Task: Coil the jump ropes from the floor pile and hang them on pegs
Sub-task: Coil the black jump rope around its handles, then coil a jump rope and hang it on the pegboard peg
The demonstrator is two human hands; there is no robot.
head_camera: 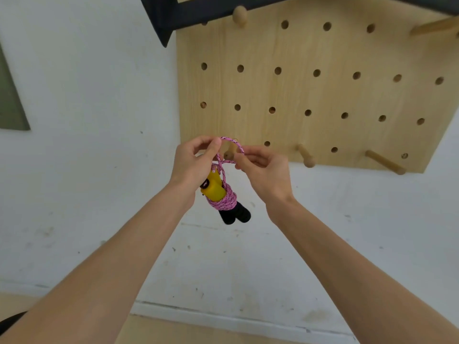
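Presently the hanging step is in hand. A pink jump rope (224, 201) is already coiled, its turns wound tightly round the yellow-and-black handles (215, 186), and the bundle dangles in the air below both hands, in front of the white wall (87, 95) and just under the lower left corner of the pegboard (323, 95). A free loop (234, 143) of the rope rises from the bundle and is spread between the hands. The left hand (195, 161) pinches the loop's left side between thumb and curled fingers. The right hand (264, 170) pinches the right side likewise, fingers bent, holding nothing else. The loop arches just above the knobbed end of a peg (229, 153) near the board's lower edge, and the peg's tip shows through the opening. Whether the cord has passed over the knob cannot be told from this angle. In my judgement the next move calls for carrying the open loop back along the peg toward the board, past the knob, then letting the bundle's weight settle before both hands release. The loop is small, so it may catch on the knob. Two further pegs (306, 157) stand bare along the same lower edge. The floor pile is not in view.
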